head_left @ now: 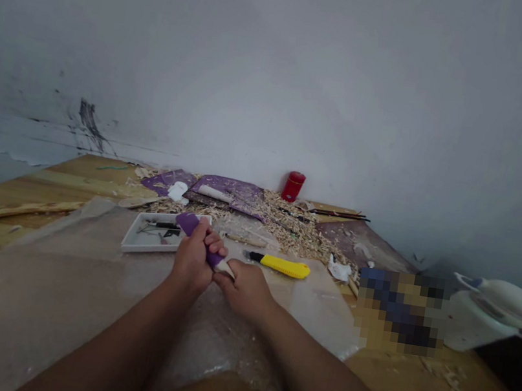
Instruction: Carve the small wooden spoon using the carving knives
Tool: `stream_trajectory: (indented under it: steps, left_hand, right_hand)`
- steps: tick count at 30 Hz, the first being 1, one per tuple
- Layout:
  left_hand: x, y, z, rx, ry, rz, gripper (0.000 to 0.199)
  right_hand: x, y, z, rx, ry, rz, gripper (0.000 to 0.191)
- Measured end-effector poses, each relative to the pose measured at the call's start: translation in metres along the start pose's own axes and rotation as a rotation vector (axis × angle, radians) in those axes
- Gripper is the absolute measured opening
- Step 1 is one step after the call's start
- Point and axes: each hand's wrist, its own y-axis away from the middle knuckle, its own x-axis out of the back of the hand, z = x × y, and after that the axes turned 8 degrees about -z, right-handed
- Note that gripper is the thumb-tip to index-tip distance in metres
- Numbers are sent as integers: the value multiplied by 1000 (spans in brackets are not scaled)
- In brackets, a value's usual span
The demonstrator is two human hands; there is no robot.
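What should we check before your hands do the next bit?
Left hand firmly around the purple handle: ok.
Right hand on the pale tip: ok.
Fingers clear of any sharp edge: cannot tell, the hands hide the tip.
Yellow cutter lying apart from both hands: ok.
Yellow cutter's blade pulled in: cannot tell, it's too small to see.
Plastic sheet free of wood bits: not ok, some lie on it.
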Motion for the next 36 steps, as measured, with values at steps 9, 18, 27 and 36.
stream_trajectory:
  steps: [9,18,27,36]
  left_hand:
    - [-1,-5,20,-87,-21,17,23]
    - [-7,6,-5,-4,-38,-13,21]
    - [-3,-2,15,-86,2,102,22]
    - [-5,0,18,-88,-27,47,22]
  right_hand:
    - [2,2,0,31,13,9,30]
    - [-2,0,2,34,6,37,27]
    - [5,2,-1,50,27,-9,28]
    - [6,4,-4,48,-21,-20,29]
